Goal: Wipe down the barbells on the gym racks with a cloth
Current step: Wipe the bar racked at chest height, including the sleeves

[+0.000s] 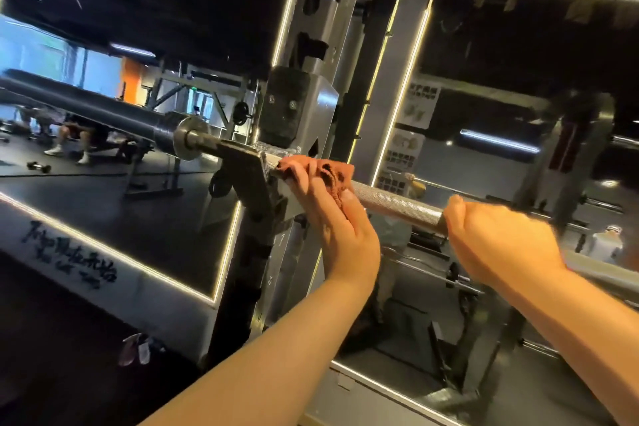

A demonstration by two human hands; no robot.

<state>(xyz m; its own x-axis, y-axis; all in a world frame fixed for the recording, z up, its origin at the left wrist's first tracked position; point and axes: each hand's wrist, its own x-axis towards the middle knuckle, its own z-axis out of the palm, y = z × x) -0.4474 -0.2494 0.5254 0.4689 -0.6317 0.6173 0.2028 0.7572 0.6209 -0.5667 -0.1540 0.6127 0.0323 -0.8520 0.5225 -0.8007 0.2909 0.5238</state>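
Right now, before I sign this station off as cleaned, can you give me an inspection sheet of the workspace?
Surface: the barbell has a knurled shaft and lies on the rack hook.
Job's things: the orange cloth is wrapped over the bar right beside the hook.
Clutter: what looks like a spray bottle lies on the floor by the rack's foot; a dumbbell shows in the reflection.
Hands: the left hand grips the cloth on the bar; the right hand grips the bare shaft.
Cables: nothing seen.
Surroundings: a mirror edged with lit strips, the rack upright, and people in the reflection.
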